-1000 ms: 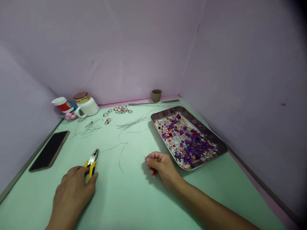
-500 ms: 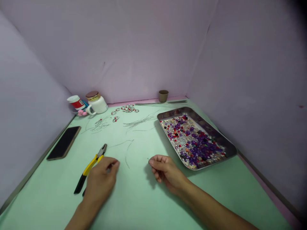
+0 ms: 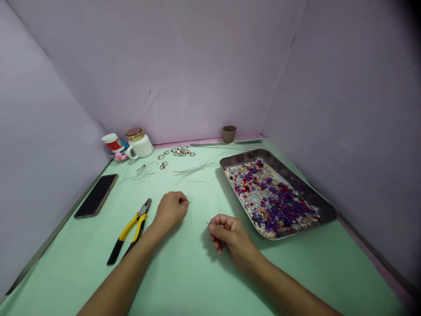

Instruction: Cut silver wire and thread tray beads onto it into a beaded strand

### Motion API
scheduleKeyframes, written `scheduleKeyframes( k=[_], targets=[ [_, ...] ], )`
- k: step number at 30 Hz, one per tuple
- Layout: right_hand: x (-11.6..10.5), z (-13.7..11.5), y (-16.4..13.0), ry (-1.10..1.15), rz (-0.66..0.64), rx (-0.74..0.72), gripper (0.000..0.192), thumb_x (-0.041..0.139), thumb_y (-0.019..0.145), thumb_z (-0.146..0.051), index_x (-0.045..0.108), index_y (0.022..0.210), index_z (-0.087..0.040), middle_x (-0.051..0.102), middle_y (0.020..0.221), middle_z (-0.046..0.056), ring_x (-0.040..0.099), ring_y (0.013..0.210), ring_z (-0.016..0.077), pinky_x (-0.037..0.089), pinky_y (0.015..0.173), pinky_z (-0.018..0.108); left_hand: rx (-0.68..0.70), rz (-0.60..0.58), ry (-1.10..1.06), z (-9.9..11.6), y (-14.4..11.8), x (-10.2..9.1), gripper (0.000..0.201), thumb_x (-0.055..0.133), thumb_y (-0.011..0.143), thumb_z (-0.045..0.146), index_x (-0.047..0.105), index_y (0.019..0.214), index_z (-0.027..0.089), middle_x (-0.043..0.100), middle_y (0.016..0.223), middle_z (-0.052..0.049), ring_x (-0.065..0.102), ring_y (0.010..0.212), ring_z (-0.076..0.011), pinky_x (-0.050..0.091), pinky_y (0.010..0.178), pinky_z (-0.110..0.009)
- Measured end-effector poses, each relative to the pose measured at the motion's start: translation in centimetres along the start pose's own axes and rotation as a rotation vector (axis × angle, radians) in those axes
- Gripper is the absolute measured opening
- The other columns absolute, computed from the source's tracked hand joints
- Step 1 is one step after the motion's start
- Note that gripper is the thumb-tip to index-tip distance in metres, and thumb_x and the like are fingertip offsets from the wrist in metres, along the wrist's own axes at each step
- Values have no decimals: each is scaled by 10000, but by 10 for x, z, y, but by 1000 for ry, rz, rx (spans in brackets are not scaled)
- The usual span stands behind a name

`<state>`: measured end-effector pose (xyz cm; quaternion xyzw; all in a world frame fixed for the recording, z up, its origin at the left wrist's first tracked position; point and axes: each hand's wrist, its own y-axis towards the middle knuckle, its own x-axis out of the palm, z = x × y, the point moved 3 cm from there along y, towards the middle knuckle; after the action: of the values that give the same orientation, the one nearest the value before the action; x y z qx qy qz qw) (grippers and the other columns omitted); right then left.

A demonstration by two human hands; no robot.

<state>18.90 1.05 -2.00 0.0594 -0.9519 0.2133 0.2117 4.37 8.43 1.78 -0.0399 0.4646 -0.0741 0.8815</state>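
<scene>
My right hand (image 3: 230, 235) is closed in a pinch, and a short dark tip of wire (image 3: 207, 223) sticks out past its thumb and forefinger. My left hand (image 3: 171, 210) rests low over the table, fingers curled together. Just beyond its fingertips a faint thin wire end (image 3: 191, 199) shows; whether the fingers grip it is hidden. Pliers with yellow and black handles (image 3: 130, 226) lie left of that hand, partly behind the forearm. Right of my right hand stands a metal tray (image 3: 320, 208) of purple, red, clear and black beads (image 3: 276, 197).
Farther back lie loose wire pieces (image 3: 194, 169), more wire bits (image 3: 143, 174) and beaded wire rings (image 3: 180, 151). A phone (image 3: 97, 195) is at the left. Along the back stand a lidded white mug (image 3: 142, 146), a white-and-red tub (image 3: 114, 143) and a small brown cup (image 3: 229, 134).
My left hand has moved right and forward, away from the pliers, and now covers where loose wires lay. My right hand keeps its pinch. The view has shifted slightly.
</scene>
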Motion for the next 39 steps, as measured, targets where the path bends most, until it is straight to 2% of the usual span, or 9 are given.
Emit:
scheduleKeyframes(
  k=[3, 7, 10, 13, 18, 22, 31, 35, 39],
  targets=[
    [-1, -1, 0, -24, 12, -73, 294, 673, 583, -379, 503, 618, -141, 498, 467, -33, 407, 370, 56, 307, 344, 175, 7, -149, -287, 10, -25, 1, 144, 502, 712, 285, 544, 661, 158, 455, 514, 35, 388, 436, -75, 306, 439, -207],
    [-3, -12, -8, -79, 41, -298, 233, 628, 656, -367, 541, 659, -151, 548, 717, 33, 457, 522, 85, 362, 415, 194, -145, -510, -1144, 17, -54, 5, 188, 644, 637, 277, 519, 643, 136, 435, 544, 48, 261, 370, -8, 141, 378, -180],
    [-1, -22, -19, -195, 14, -439, 181, 596, 696, -338, 558, 670, -163, 505, 991, 81, 501, 689, 125, 397, 494, 213, -193, -661, -1316, 14, -60, 9, 180, 660, 640, 236, 524, 610, 122, 464, 562, 31, 256, 363, 7, 119, 375, -176],
    [3, -27, -25, -284, -38, -460, 148, 579, 714, -312, 563, 684, -168, 519, 957, 81, 503, 711, 131, 411, 557, 227, -209, -707, -1334, 8, -58, 15, 150, 659, 644, 210, 549, 623, 109, 477, 547, 23, 257, 361, 12, 115, 369, -166],
    [5, -17, -17, -257, -67, -313, 187, 601, 686, -328, 552, 670, -149, 552, 797, 57, 480, 613, 108, 395, 482, 210, -244, -669, -1284, 4, -56, 28, 144, 659, 645, 195, 566, 623, 88, 507, 531, 12, 251, 349, 23, 102, 363, -161],
    [2, -10, -11, -214, 7, -224, 225, 615, 663, -358, 537, 673, -147, 504, 554, -10, 449, 501, 93, 397, 439, 210, -259, -535, -1200, 3, -54, 34, 136, 653, 650, 209, 571, 641, 100, 522, 524, 21, 239, 322, 23, 81, 346, -172],
    [2, -12, -13, -314, 88, -263, 187, 610, 657, -316, 551, 654, -139, 520, 518, -10, 469, 457, 93, 415, 427, 217, -184, -329, -1047, 3, -55, 37, 104, 648, 640, 201, 601, 679, 116, 501, 489, 48, 253, 340, 0, 135, 339, -170],
    [0, -12, -14, -282, 194, -273, 201, 586, 666, -340, 520, 648, -150, 533, 533, -5, 510, 469, 112, 432, 402, 218, -195, -307, -995, 5, -58, 37, 91, 636, 644, 198, 601, 662, 116, 482, 463, 48, 277, 347, -12, 160, 340, -167],
    [-3, -15, -18, -438, 300, -393, 161, 561, 695, -298, 534, 646, -147, 555, 568, 8, 509, 482, 104, 434, 445, 217, -198, -296, -981, 8, -60, 36, 92, 640, 640, 197, 600, 668, 118, 514, 489, 37, 295, 348, -10, 174, 339, -162]
  ],
)
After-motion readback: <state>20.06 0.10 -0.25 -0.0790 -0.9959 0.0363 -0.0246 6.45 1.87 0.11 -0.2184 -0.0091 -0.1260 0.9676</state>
